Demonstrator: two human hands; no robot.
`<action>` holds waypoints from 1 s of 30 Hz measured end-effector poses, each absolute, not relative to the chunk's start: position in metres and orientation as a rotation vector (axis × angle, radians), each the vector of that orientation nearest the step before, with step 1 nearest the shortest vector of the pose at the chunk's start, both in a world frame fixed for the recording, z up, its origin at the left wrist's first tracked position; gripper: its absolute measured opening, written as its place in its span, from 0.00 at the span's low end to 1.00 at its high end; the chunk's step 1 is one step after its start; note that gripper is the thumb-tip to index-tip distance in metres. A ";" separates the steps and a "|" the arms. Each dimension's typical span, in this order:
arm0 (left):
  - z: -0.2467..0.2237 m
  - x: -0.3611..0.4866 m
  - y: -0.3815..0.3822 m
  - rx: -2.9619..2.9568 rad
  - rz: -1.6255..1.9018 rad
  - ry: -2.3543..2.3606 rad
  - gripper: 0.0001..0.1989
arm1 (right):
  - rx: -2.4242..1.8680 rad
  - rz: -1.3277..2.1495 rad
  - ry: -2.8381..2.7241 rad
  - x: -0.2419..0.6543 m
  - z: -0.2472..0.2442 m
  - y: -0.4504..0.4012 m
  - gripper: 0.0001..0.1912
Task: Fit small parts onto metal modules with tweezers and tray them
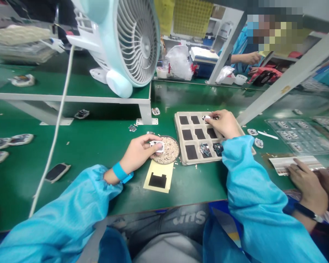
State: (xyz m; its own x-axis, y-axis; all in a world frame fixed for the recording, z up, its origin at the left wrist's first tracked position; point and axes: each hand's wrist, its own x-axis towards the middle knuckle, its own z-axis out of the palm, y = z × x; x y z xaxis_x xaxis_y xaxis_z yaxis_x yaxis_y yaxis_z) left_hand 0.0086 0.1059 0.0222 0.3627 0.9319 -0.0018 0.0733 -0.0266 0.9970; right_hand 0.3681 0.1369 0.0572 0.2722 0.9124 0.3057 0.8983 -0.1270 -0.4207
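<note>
My left hand (134, 151) pinches a small white plastic housing (157, 147) between thumb and fingers, above a round dish (170, 150) of tiny pale bits. Over the back row of a beige compartment tray (178, 137), my right hand (225, 123) has its fingertips closed on a small circuit board (207, 118); the fingers partly cover it. Black pads line the visible compartments, and two dark circuit boards (205, 149) lie in the front row. In front of the dish is a yellow sheet (167, 171) bearing a black cut-out pad (157, 181).
A pale blue fan (138, 44) stands on a raised shelf (71, 98) at the back left, its white cable (60, 113) crossing the bench. Loose housings (22, 139) lie at left. At right, a co-worker's hands (308, 180) hold a strip near clear trays (293, 135).
</note>
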 end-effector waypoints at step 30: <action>0.032 0.009 0.087 1.293 0.963 0.656 0.23 | -1.460 1.417 -1.389 0.218 0.068 0.057 0.19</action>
State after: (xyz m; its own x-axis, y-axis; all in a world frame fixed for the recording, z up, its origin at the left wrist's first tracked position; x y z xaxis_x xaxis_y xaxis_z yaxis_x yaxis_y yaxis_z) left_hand 0.0088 0.0875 0.0317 0.4760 0.8726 0.1092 -0.2187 -0.0028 0.9758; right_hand 0.2182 0.0574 0.0678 -0.1541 0.9551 -0.2530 0.2335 -0.2136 -0.9486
